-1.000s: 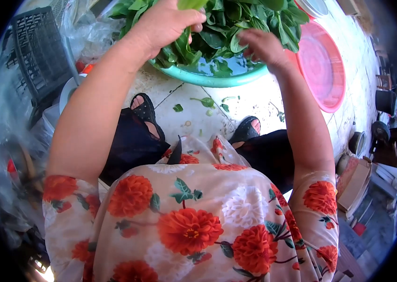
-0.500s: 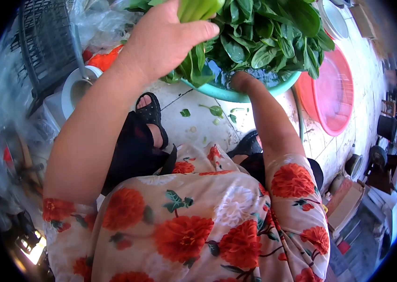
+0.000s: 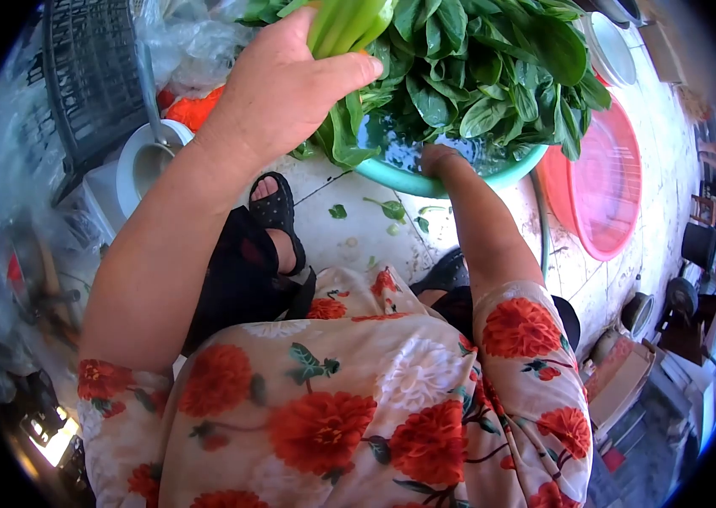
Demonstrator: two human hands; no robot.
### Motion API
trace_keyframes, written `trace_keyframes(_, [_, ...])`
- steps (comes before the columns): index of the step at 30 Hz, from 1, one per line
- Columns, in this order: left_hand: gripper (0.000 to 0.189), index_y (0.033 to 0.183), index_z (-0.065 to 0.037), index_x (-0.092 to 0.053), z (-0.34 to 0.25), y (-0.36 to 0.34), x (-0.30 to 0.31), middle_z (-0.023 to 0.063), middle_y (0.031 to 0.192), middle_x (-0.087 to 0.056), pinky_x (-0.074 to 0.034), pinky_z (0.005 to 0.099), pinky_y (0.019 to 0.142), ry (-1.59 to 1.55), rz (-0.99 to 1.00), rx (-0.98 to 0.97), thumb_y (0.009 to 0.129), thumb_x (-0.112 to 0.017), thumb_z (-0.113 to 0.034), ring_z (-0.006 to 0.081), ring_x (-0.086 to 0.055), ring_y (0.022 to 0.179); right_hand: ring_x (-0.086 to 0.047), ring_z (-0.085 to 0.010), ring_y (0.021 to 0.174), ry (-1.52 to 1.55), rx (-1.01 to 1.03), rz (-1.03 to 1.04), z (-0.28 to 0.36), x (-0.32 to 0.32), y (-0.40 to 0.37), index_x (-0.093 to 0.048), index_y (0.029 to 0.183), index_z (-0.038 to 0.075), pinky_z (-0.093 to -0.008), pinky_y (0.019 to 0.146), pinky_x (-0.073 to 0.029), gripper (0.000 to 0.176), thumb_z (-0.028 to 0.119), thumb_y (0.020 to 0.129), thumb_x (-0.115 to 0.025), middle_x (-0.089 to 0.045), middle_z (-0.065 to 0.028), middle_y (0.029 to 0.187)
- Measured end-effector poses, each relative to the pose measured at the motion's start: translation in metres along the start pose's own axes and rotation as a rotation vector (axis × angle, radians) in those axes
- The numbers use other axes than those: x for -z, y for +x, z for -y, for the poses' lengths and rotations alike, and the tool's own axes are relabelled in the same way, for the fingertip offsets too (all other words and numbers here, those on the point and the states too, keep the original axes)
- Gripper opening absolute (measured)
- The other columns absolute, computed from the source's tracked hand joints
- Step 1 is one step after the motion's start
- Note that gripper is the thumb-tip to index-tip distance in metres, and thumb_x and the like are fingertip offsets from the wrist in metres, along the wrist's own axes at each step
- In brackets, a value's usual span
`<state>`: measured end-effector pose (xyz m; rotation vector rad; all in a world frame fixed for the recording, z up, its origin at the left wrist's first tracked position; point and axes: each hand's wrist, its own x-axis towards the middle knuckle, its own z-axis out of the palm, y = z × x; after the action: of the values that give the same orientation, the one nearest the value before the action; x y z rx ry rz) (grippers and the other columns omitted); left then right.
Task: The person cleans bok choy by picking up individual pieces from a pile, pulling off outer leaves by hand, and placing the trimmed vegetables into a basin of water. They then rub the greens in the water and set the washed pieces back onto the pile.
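Noted left hand (image 3: pixel 286 93) clenched round the pale stalks of a bunch of leafy greens (image 3: pixel 348 24), thumb across the front, raised over the near rim of a teal basin (image 3: pixel 413 179). Judged the grip taken at the stalk end because that part is firm and ribbed. Left the soft blades hanging free, above the basin so drips land in it.

Traced right hand (image 3: pixel 436 157) past the rim into the basin. Saw only its heel and wrist, fingers buried under leaves, so could not tell whether curled or slack.

Recorded the heap of greens (image 3: pixel 493 59) filling the basin: broad, glossy, dark oval blades on lighter stems, piled loose above a patch of water (image 3: pixel 393 135). Logged the basin as smooth, round plastic, set on a pale tiled floor (image 3: pixel 349 233) just beyond the feet, within reach of both arms. Spotted torn leaf scraps (image 3: pixel 390 207) on the tiles just before it.

Marked a pink basin (image 3: pixel 603 178), round and translucent-looking, just beside the teal one on the right. Noted to the left a white bowl (image 3: pixel 142 165) with a metal handle (image 3: pixel 148 85) rising from it, a black slatted crate (image 3: pixel 91 76) and crumpled clear plastic bags (image 3: pixel 193 42). Saw black sandals (image 3: pixel 273 203) and a floral blouse (image 3: pixel 332 406) nearest the camera.
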<state>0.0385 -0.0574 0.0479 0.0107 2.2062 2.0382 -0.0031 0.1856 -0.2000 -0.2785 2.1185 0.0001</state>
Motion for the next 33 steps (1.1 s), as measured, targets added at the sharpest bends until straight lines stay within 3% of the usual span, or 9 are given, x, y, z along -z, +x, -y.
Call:
trace_keyframes(7, [0.035, 0.115, 0.0, -0.057, -0.004, -0.007, 0.004, 0.0038, 0.095, -0.062, -0.048, 0.0263, 0.071, 0.053, -0.026, -0.046, 0.084, -0.067, -0.014, 0.0118, -0.059, 0.079, -0.057, -0.0309, 0.117, -0.146, 0.038, 0.015, -0.011, -0.012, 0.019, -0.066, 0.115, 0.005, -0.0398, 0.098, -0.044, 0.04, 0.025, 0.083, -0.051, -0.058, -0.0169, 0.127])
trace_keyframes(9, [0.035, 0.114, 0.0, -0.057, -0.002, -0.01, 0.009, 0.0038, 0.093, -0.062, -0.048, 0.0261, 0.071, 0.089, -0.052, -0.076, 0.083, -0.067, -0.014, 0.0116, -0.059, 0.078, -0.054, -0.0309, 0.12, -0.145, -0.02, 0.043, -0.016, -0.016, 0.028, -0.065, 0.116, 0.006, -0.0413, 0.101, -0.042, 0.045, 0.037, 0.086, -0.052, -0.057, -0.016, 0.129])
trace_keyframes(13, [0.038, 0.109, 0.001, -0.059, 0.006, -0.014, 0.021, 0.0074, 0.085, -0.065, -0.049, 0.0299, 0.075, 0.272, -0.076, -0.114, 0.079, -0.067, -0.022, 0.0161, -0.061, 0.078, -0.054, -0.032, 0.12, -0.127, -0.002, 0.168, -0.007, -0.005, 0.021, -0.065, 0.117, 0.007, -0.0433, 0.101, -0.042, 0.049, 0.043, 0.087, -0.051, -0.056, -0.0156, 0.13])
trace_keyframes(17, [0.034, 0.114, 0.0, -0.056, 0.003, -0.015, 0.021, 0.004, 0.091, -0.06, -0.049, 0.0267, 0.071, 0.186, -0.063, -0.044, 0.083, -0.065, -0.009, 0.0116, -0.058, 0.079, -0.058, -0.0303, 0.115, -0.087, -0.044, 0.056, 0.025, 0.02, -0.015, -0.067, 0.113, 0.009, -0.0422, 0.095, -0.046, 0.042, 0.027, 0.075, -0.063, -0.059, -0.0152, 0.126])
trace_keyframes(20, [0.035, 0.117, 0.001, -0.055, 0.001, -0.012, 0.018, 0.0039, 0.093, -0.06, -0.049, 0.0269, 0.072, 0.113, -0.057, -0.009, 0.084, -0.064, -0.008, 0.0117, -0.057, 0.08, -0.057, -0.0311, 0.116, -0.091, 0.028, -0.057, 0.005, -0.019, 0.031, -0.066, 0.116, 0.012, -0.0413, 0.098, -0.044, 0.046, 0.04, 0.086, -0.046, -0.06, -0.014, 0.125])
trace_keyframes(24, [0.037, 0.118, 0.001, -0.055, -0.003, -0.005, 0.015, 0.004, 0.095, -0.059, -0.047, 0.0268, 0.076, 0.229, -0.034, -0.03, 0.084, -0.065, -0.009, 0.0117, -0.056, 0.082, -0.058, -0.0315, 0.114, 0.006, -0.034, -0.203, 0.023, 0.0, -0.011, -0.065, 0.116, 0.012, -0.0392, 0.099, -0.044, 0.054, 0.048, 0.082, -0.045, -0.062, -0.0137, 0.121])
trace_keyframes(26, [0.037, 0.118, 0.001, -0.055, -0.001, -0.002, 0.01, 0.0038, 0.095, -0.059, -0.047, 0.0268, 0.077, 0.244, -0.022, -0.046, 0.084, -0.065, -0.01, 0.0118, -0.056, 0.083, -0.059, -0.0336, 0.11, 0.006, 0.086, -0.23, 0.003, -0.012, 0.009, -0.064, 0.118, 0.015, -0.0389, 0.095, -0.046, 0.054, 0.049, 0.081, -0.045, -0.063, -0.0156, 0.118])
trace_keyframes(28, [0.047, 0.113, 0.003, -0.056, 0.007, 0.002, 0.004, 0.0167, 0.097, -0.066, -0.049, 0.0343, 0.08, 0.277, -0.06, -0.147, 0.078, -0.066, -0.026, 0.0248, -0.064, 0.087, -0.061, -0.0354, 0.102, 0.118, 0.273, -0.197, 0.0, -0.002, -0.018, -0.065, 0.116, 0.018, -0.0397, 0.09, -0.048, 0.053, 0.051, 0.08, -0.044, -0.065, -0.0174, 0.111])
trace_keyframes(33, [0.055, 0.118, 0.003, -0.054, 0.01, 0.011, -0.01, 0.0182, 0.096, -0.066, -0.049, 0.0365, 0.081, 0.366, -0.047, -0.218, 0.075, -0.066, -0.031, 0.0288, -0.064, 0.088, -0.063, -0.0337, 0.095, 0.203, 0.062, -0.279, -0.006, 0.011, -0.08, -0.067, 0.108, 0.015, -0.0407, 0.086, -0.049, 0.039, 0.037, 0.078, -0.056, -0.066, -0.017, 0.105])
